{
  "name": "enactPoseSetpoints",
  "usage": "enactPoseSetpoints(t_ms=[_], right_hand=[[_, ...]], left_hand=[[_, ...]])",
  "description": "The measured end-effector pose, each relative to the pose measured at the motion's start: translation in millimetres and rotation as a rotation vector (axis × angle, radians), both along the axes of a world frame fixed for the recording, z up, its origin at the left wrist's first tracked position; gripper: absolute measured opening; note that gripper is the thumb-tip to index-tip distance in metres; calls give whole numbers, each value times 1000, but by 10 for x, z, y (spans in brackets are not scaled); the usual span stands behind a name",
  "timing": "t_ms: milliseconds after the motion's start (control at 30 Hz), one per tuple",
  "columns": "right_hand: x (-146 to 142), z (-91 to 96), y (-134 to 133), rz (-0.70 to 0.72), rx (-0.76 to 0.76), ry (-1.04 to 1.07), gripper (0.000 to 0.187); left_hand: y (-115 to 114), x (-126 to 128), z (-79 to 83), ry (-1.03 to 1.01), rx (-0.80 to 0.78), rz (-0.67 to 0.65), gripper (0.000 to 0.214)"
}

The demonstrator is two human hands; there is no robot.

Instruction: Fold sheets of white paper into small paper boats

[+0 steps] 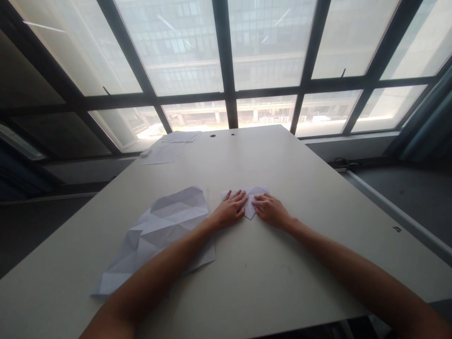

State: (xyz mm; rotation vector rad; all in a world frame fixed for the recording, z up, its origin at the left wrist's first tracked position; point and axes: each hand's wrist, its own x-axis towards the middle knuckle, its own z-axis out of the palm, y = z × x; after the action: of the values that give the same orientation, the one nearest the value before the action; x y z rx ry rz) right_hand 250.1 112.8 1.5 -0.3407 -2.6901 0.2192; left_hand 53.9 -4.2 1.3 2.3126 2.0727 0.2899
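Note:
A small folded white paper (251, 193) lies on the pale table (282, 263) in front of me. My left hand (229, 209) rests flat on its left part, fingers stretched out and pressing down. My right hand (271, 209) lies on its right part, fingers extended toward the middle fold. The two hands almost meet over the paper, and most of it is hidden beneath them.
A large creased, unfolded white sheet (165, 230) lies left of my hands, partly under my left forearm. More paper sheets (169, 146) sit at the table's far left corner. Two cable holes (222, 135) are near the far edge. Large windows (226, 56) stand beyond.

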Motion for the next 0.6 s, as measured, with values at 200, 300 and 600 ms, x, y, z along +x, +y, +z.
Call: enactPoseSetpoints(t_ms=[200, 300, 600], right_hand=[[-5, 16, -30, -39, 17, -12, 16], [-3, 1, -20, -14, 3, 7, 13], [-3, -46, 26, -20, -85, 31, 31]], left_hand=[[-38, 18, 34, 4, -29, -24, 69], [-50, 11, 50, 12, -59, -47, 72], [-48, -23, 29, 1, -55, -113, 73]])
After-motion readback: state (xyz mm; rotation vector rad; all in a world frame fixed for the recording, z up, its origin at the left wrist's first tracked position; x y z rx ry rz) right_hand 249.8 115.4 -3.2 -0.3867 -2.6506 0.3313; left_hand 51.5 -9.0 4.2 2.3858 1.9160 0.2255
